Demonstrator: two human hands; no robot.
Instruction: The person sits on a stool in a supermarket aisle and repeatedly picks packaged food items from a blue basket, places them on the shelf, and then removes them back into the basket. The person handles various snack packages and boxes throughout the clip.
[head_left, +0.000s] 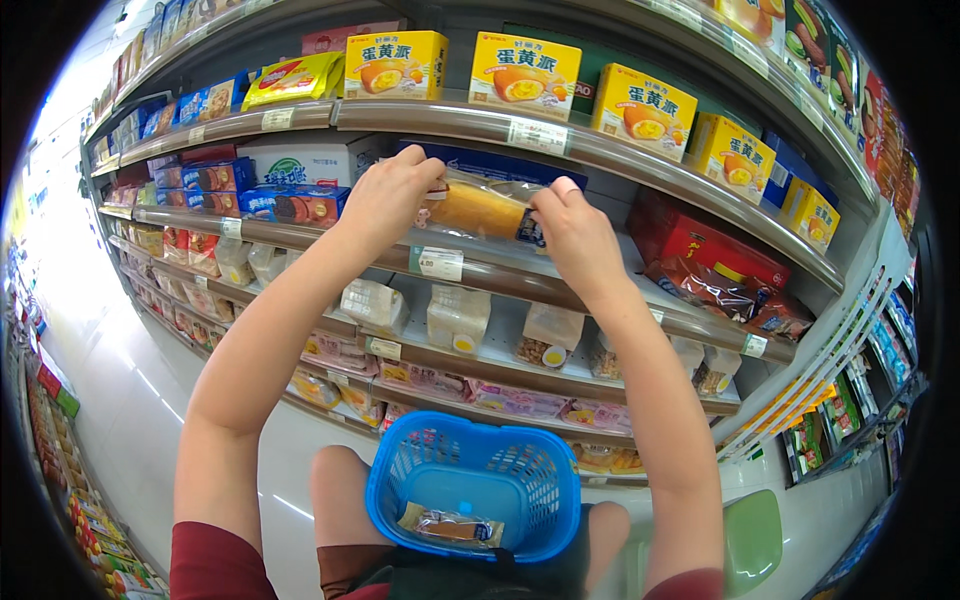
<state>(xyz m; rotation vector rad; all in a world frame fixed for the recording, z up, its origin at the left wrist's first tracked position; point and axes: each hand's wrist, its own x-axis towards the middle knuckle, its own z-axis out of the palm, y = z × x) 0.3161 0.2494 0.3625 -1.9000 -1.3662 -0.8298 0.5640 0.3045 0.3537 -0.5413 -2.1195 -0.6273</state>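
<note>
A long yellow cake or bread in a clear plastic wrapper (480, 208) is held level between my two hands, in front of the middle shelf. My left hand (394, 191) pinches the wrapper's left end. At its right end, my right hand (574, 225) grips the plastic beside a dark printed patch. Below my arms, a blue plastic basket (382, 480) sits at my lap between my knees. One small wrapped snack (452, 525) lies on the basket's floor near its close side.
Yellow boxes of egg-yolk pies (525, 75) line the shelf above. To the left are blue cookie packs (296, 204); to the right, a red box (697, 236) and brown packaged snacks (701, 285). Clear bags (459, 319) stand one shelf lower. A green stool (752, 540) is at lower right.
</note>
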